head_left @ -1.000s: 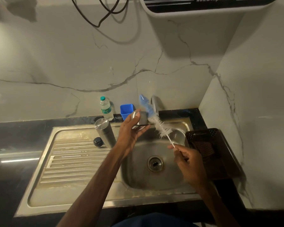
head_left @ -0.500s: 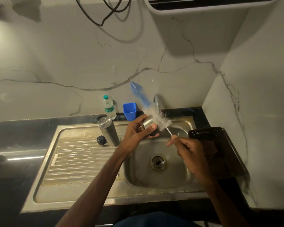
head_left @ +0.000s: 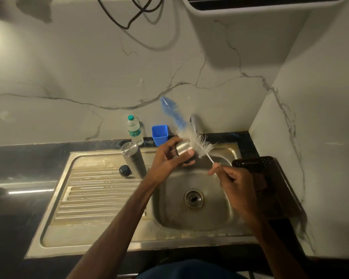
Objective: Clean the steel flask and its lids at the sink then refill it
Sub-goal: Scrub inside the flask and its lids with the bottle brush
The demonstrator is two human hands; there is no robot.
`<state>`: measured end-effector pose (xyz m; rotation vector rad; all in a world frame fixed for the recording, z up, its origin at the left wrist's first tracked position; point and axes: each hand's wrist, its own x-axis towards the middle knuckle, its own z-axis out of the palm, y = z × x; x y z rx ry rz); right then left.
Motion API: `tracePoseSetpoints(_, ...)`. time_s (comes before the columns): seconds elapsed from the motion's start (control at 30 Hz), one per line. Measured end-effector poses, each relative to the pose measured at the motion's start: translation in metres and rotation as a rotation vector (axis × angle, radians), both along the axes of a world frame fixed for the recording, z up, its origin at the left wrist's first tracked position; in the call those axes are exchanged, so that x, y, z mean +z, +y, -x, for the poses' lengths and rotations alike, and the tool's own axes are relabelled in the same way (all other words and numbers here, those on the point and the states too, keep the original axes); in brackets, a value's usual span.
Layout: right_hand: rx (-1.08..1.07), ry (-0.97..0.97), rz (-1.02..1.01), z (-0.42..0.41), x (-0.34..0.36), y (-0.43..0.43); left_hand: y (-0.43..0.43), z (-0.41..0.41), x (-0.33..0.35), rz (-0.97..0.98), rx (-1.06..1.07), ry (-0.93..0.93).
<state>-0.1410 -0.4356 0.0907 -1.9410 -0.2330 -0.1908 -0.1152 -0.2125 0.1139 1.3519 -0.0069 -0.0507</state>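
The steel flask [head_left: 133, 159] stands upright on the sink's drainboard, with a small black lid [head_left: 123, 170] lying beside its base. Over the basin my left hand [head_left: 167, 158] grips a steel cup lid [head_left: 182, 148]. My right hand [head_left: 233, 182] holds the thin white handle of a bottle brush [head_left: 197, 142]. The brush's white bristles lie against the steel lid's side, and its blue tip points up and left toward the wall.
The steel sink [head_left: 101, 234] has a basin with a drain [head_left: 193, 198] and a tap [head_left: 195, 123] at the back. A plastic water bottle [head_left: 135, 130] and a blue cup [head_left: 159, 134] stand by the wall. A dark perforated basket [head_left: 270, 184] sits at the right.
Both hands and the brush have shifted a little. The brush went from beside the lid to lying across it, its blue tip swinging higher and left.
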Motion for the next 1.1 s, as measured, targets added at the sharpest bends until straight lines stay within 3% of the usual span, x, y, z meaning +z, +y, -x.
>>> tracePoseSetpoints(0.1,0.011,0.000,-0.004,0.009,-0.010,-0.011,0.011,-0.005,0.001,0.028,0.079,0.001)
tracePoseSetpoints(0.27,-0.005,0.010,-0.013,0.004,-0.001,-0.006,-0.002,0.005,0.001,-0.131,-0.060,-0.023)
tracePoseSetpoints(0.47,-0.013,0.027,0.030,0.006,-0.013,-0.015,0.008,0.001,0.004,-0.022,0.031,-0.026)
tracePoseSetpoints(0.73,-0.001,-0.003,-0.006,-0.002,-0.005,-0.003,0.004,0.004,0.007,-0.319,-0.086,-0.122)
tracePoseSetpoints(0.9,-0.004,0.022,0.024,0.008,-0.022,-0.017,0.023,-0.003,0.002,-0.261,0.000,-0.100)
tracePoseSetpoints(1.1,0.027,0.062,-0.013,-0.004,-0.001,-0.004,0.010,0.002,0.006,-0.235,-0.166,-0.095)
